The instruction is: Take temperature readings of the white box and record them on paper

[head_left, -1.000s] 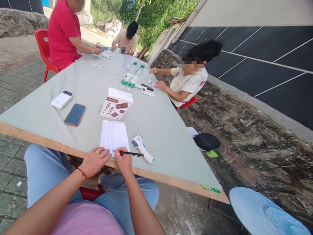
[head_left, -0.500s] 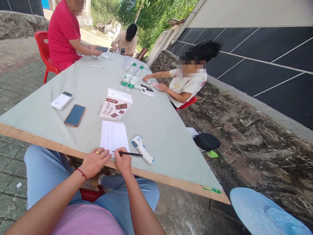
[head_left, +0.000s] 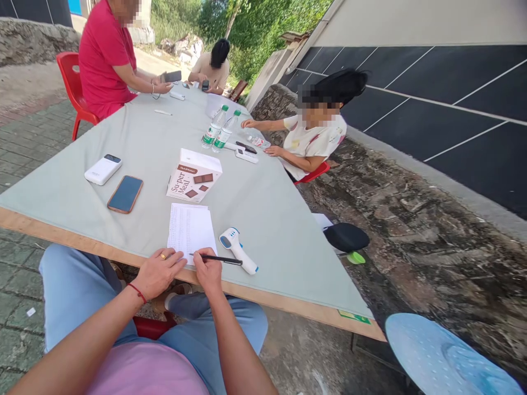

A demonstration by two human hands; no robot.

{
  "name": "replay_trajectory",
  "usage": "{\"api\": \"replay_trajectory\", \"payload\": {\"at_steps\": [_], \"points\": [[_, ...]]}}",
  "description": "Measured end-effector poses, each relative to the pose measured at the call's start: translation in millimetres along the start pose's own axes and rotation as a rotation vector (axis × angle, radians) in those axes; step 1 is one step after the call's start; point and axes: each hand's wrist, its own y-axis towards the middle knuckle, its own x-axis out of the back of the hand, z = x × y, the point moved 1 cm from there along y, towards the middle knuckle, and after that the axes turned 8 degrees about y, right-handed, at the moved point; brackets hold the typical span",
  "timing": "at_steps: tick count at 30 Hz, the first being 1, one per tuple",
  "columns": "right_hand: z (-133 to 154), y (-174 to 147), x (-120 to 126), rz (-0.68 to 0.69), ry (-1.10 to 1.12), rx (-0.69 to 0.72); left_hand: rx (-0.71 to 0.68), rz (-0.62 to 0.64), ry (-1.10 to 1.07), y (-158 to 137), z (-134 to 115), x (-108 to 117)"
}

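A sheet of paper (head_left: 191, 226) with columns of small handwriting lies at the table's near edge. My left hand (head_left: 161, 270) rests flat over its lower left corner, fingers stretched out. In my right hand (head_left: 208, 270) a black pen (head_left: 224, 259) is pinched, its tip on the lower part of the sheet. Just right of that hand lies a white and blue infrared thermometer (head_left: 239, 251). Behind the paper stands a white and brown box (head_left: 193, 176) printed "Super Meal".
Left on the table (head_left: 284, 247) are a phone (head_left: 125, 194) and a white power bank (head_left: 102, 169). Two water bottles (head_left: 224, 131) stand farther back. Several people sit around the table, one in red (head_left: 102, 60). A light blue hat (head_left: 448, 356) is at the lower right.
The pen has tilted slightly in my right hand, while my left hand stays on the paper. The person on the right has drawn one hand back from the bottle lying there.
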Motion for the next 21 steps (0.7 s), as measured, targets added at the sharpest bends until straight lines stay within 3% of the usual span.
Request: {"api": "replay_trajectory", "payload": {"at_steps": [21], "points": [[-1.3, 0.2, 0.0, -0.011, -0.023, 0.011, -0.002, -0.009, 0.023, -0.2, 0.3, 0.4]]}}
